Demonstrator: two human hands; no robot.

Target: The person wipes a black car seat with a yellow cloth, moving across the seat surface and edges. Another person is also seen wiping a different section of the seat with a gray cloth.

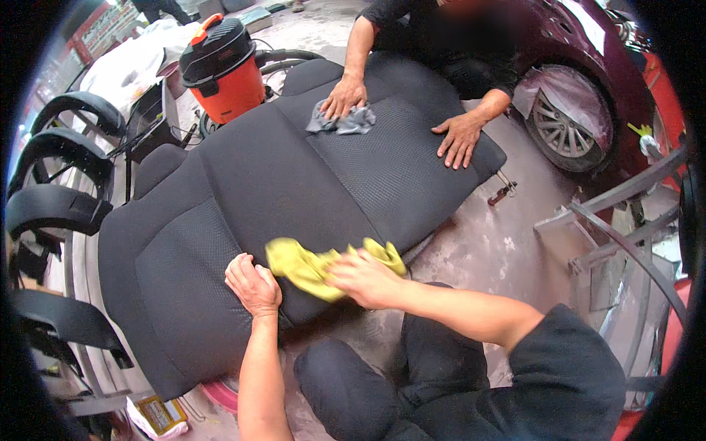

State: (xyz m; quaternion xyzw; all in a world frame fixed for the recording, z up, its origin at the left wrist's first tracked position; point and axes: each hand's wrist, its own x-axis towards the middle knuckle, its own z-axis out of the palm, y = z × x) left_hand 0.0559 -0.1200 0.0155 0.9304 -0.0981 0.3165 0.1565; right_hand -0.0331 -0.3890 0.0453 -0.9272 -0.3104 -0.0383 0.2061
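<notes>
A black fabric car seat back [265, 176] lies tilted across the middle of the head view. My right hand [365, 279] is closed on a yellow cloth [301, 266] over the seat's near edge; the cloth is slightly blurred. My left hand [254, 285] rests on the seat fabric left of the cloth, its fingers curled down with nothing seen in them. Across from me, a co-worker's hand [346, 97] presses a grey cloth [342, 119] on the seat. The co-worker's other hand [461, 138] lies spread near its right end.
An orange and black vacuum cleaner [228, 81] stands behind the seat. Black wheel-arch liners [66, 154] hang on a rack at left. A dark red car with a partly covered wheel [562, 121] stands at right, near a metal frame [610, 206]. A yellow box [162, 415] lies at lower left.
</notes>
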